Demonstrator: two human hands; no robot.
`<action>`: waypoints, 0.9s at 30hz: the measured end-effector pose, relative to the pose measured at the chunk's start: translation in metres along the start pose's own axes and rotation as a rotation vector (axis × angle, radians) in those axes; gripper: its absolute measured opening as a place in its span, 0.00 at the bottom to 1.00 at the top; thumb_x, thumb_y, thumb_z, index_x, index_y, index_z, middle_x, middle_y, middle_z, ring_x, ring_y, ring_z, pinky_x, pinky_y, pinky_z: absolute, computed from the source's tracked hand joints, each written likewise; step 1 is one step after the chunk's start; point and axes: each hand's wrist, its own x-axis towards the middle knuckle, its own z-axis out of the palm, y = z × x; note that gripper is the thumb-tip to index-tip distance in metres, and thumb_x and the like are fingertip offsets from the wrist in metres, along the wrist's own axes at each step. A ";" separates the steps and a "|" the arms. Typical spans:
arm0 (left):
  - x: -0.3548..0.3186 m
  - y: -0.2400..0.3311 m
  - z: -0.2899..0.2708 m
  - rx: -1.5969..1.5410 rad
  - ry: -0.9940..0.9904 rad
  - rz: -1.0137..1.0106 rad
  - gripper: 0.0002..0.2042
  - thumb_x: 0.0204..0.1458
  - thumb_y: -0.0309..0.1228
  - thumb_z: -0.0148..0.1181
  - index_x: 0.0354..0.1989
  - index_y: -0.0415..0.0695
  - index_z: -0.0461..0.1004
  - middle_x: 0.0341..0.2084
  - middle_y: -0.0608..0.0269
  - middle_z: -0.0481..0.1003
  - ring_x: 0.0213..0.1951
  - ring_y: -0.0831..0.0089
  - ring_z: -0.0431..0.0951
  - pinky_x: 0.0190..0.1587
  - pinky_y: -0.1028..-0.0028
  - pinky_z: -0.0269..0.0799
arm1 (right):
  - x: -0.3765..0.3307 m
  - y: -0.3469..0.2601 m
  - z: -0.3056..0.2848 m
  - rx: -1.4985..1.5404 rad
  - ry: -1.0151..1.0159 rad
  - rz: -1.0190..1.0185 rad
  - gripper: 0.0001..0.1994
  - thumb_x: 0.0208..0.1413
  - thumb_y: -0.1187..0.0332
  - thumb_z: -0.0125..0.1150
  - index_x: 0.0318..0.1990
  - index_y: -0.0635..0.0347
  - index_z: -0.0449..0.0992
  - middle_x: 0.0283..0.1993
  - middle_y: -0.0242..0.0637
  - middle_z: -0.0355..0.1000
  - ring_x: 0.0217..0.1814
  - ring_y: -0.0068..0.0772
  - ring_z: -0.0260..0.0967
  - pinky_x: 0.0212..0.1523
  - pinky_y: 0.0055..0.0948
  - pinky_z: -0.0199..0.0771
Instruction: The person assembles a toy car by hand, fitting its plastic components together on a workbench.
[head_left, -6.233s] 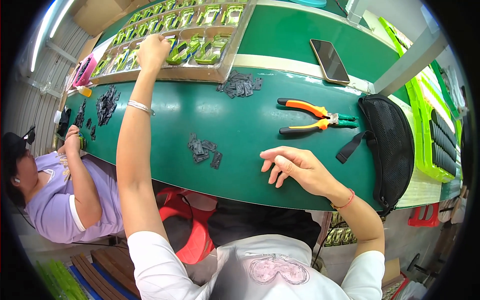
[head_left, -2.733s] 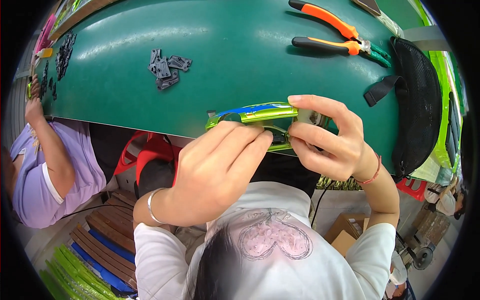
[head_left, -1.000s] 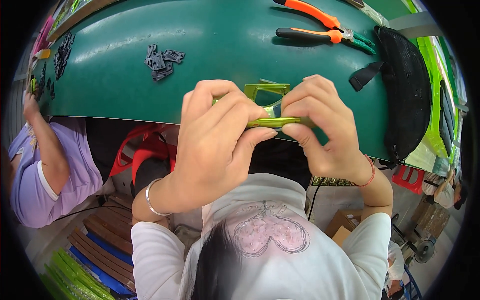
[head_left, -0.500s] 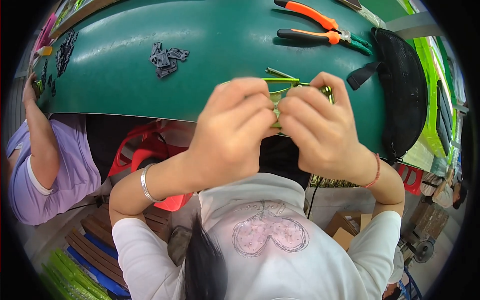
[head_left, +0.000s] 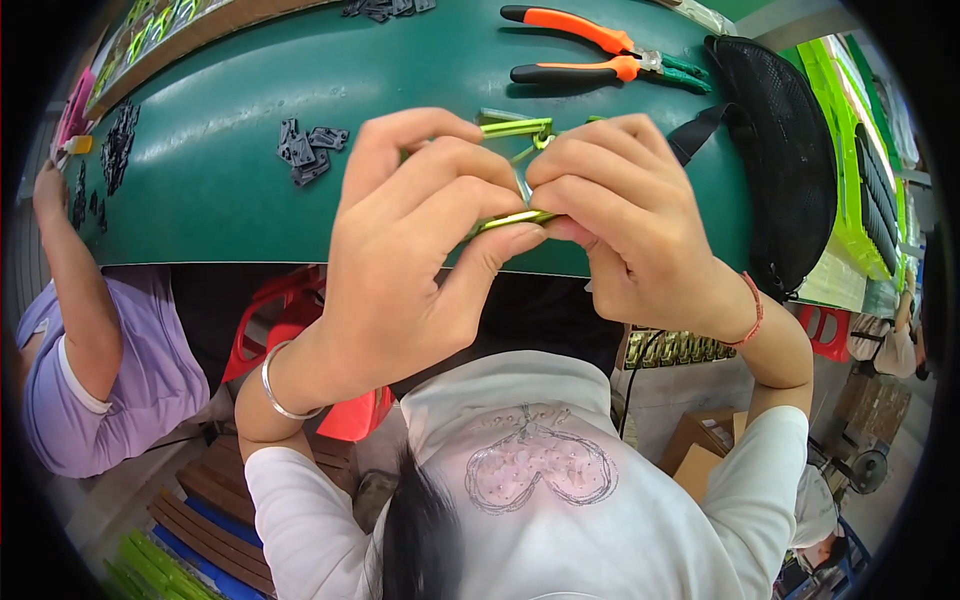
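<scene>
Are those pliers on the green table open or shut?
Open: the pliers lie with their handles spread apart and their green tips slightly parted.

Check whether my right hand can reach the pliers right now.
Probably yes: the pliers lie uncovered on the table beyond the right hand, though it would likely need to release the green frame first.

Left grip (head_left: pixel 415 225) and right grip (head_left: pixel 630 215) on a green frame (head_left: pixel 515 219), orange-handled pliers (head_left: pixel 626 67) beyond, grey pieces (head_left: pixel 297 150) leftward
</scene>
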 end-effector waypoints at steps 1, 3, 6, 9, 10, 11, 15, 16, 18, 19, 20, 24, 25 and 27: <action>0.001 0.001 -0.001 0.061 0.027 0.018 0.07 0.45 0.23 0.71 0.33 0.40 0.81 0.34 0.60 0.81 0.48 0.54 0.75 0.52 0.63 0.70 | 0.002 0.000 -0.002 -0.042 0.024 -0.031 0.13 0.41 0.84 0.62 0.37 0.64 0.74 0.42 0.40 0.74 0.46 0.47 0.72 0.48 0.41 0.67; 0.000 0.003 -0.001 0.086 0.015 0.013 0.07 0.45 0.22 0.71 0.32 0.40 0.80 0.34 0.60 0.80 0.48 0.54 0.74 0.53 0.63 0.69 | 0.004 -0.004 -0.005 -0.088 0.007 -0.038 0.13 0.41 0.84 0.63 0.37 0.64 0.74 0.42 0.39 0.73 0.45 0.47 0.72 0.48 0.40 0.66; -0.004 0.006 0.004 0.069 0.024 0.016 0.07 0.43 0.19 0.69 0.31 0.39 0.79 0.33 0.60 0.80 0.46 0.55 0.75 0.49 0.63 0.68 | 0.005 -0.010 0.000 -0.040 -0.018 -0.016 0.13 0.41 0.83 0.63 0.37 0.63 0.74 0.41 0.38 0.73 0.44 0.46 0.71 0.48 0.40 0.66; -0.004 -0.003 0.006 -0.030 -0.051 -0.029 0.08 0.40 0.18 0.69 0.30 0.38 0.78 0.32 0.60 0.80 0.44 0.57 0.74 0.49 0.65 0.67 | 0.001 -0.008 0.002 0.145 -0.079 0.084 0.11 0.43 0.84 0.62 0.36 0.63 0.73 0.38 0.40 0.71 0.43 0.47 0.69 0.49 0.39 0.66; -0.003 -0.006 -0.002 -0.081 -0.183 -0.065 0.06 0.44 0.20 0.68 0.30 0.37 0.78 0.31 0.61 0.79 0.41 0.63 0.75 0.48 0.68 0.67 | -0.001 -0.007 0.001 0.266 -0.169 0.173 0.10 0.45 0.82 0.62 0.36 0.63 0.73 0.38 0.41 0.71 0.42 0.48 0.68 0.49 0.38 0.66; 0.001 -0.007 -0.013 -0.077 -0.178 -0.067 0.06 0.44 0.20 0.68 0.30 0.37 0.78 0.31 0.61 0.79 0.41 0.63 0.75 0.48 0.68 0.67 | -0.002 -0.006 0.000 0.386 -0.260 0.261 0.09 0.46 0.81 0.63 0.36 0.63 0.74 0.38 0.42 0.71 0.42 0.48 0.68 0.50 0.36 0.66; 0.021 -0.003 -0.054 -0.801 -0.435 -0.712 0.22 0.57 0.44 0.63 0.31 0.31 0.76 0.31 0.53 0.78 0.35 0.70 0.76 0.39 0.73 0.71 | 0.004 -0.007 -0.011 1.378 -0.265 0.691 0.06 0.68 0.71 0.57 0.43 0.65 0.76 0.39 0.29 0.74 0.42 0.25 0.69 0.44 0.29 0.69; 0.018 -0.002 -0.056 -0.900 -0.385 -0.747 0.23 0.58 0.45 0.62 0.32 0.31 0.76 0.33 0.51 0.78 0.36 0.68 0.78 0.40 0.72 0.73 | -0.002 -0.005 -0.008 1.518 -0.274 0.678 0.13 0.73 0.63 0.53 0.48 0.67 0.76 0.44 0.28 0.75 0.46 0.17 0.68 0.47 0.26 0.70; 0.011 -0.005 -0.060 -0.993 -0.330 -0.781 0.24 0.59 0.46 0.61 0.34 0.30 0.76 0.34 0.48 0.79 0.37 0.66 0.80 0.41 0.71 0.74 | -0.004 -0.010 -0.002 1.643 -0.252 0.731 0.14 0.73 0.63 0.54 0.48 0.67 0.77 0.44 0.29 0.76 0.45 0.18 0.69 0.47 0.25 0.70; 0.007 -0.009 -0.061 -1.137 -0.269 -0.807 0.21 0.60 0.42 0.62 0.41 0.29 0.76 0.37 0.46 0.79 0.39 0.64 0.81 0.43 0.69 0.76 | -0.004 -0.013 0.001 1.771 -0.230 0.791 0.14 0.72 0.62 0.55 0.48 0.67 0.77 0.44 0.30 0.76 0.45 0.19 0.69 0.47 0.25 0.70; 0.003 -0.012 -0.059 -1.281 -0.206 -0.830 0.19 0.62 0.37 0.62 0.48 0.29 0.76 0.39 0.45 0.79 0.41 0.62 0.82 0.45 0.67 0.78 | -0.004 -0.015 0.002 1.831 -0.211 0.821 0.15 0.71 0.62 0.55 0.48 0.68 0.77 0.44 0.32 0.76 0.44 0.21 0.71 0.49 0.25 0.71; -0.014 -0.034 -0.044 -0.638 -0.145 -0.002 0.32 0.60 0.17 0.59 0.74 0.42 0.62 0.48 0.46 0.76 0.47 0.58 0.81 0.51 0.64 0.81 | -0.003 -0.018 0.005 2.020 -0.170 0.884 0.14 0.72 0.63 0.54 0.46 0.68 0.77 0.43 0.35 0.77 0.44 0.23 0.73 0.51 0.26 0.72; -0.015 -0.036 -0.044 -0.639 -0.146 -0.002 0.32 0.60 0.17 0.59 0.74 0.42 0.62 0.48 0.46 0.76 0.47 0.58 0.81 0.51 0.64 0.81 | -0.005 -0.017 0.007 2.034 -0.163 0.883 0.14 0.72 0.63 0.54 0.45 0.69 0.77 0.42 0.35 0.77 0.44 0.24 0.74 0.51 0.27 0.73; -0.013 -0.036 -0.045 -0.890 -0.152 -0.176 0.29 0.60 0.17 0.59 0.72 0.42 0.64 0.47 0.47 0.77 0.47 0.58 0.81 0.51 0.64 0.80 | -0.007 -0.017 0.009 2.049 -0.155 0.882 0.14 0.72 0.63 0.54 0.45 0.69 0.77 0.42 0.36 0.77 0.43 0.25 0.74 0.52 0.27 0.73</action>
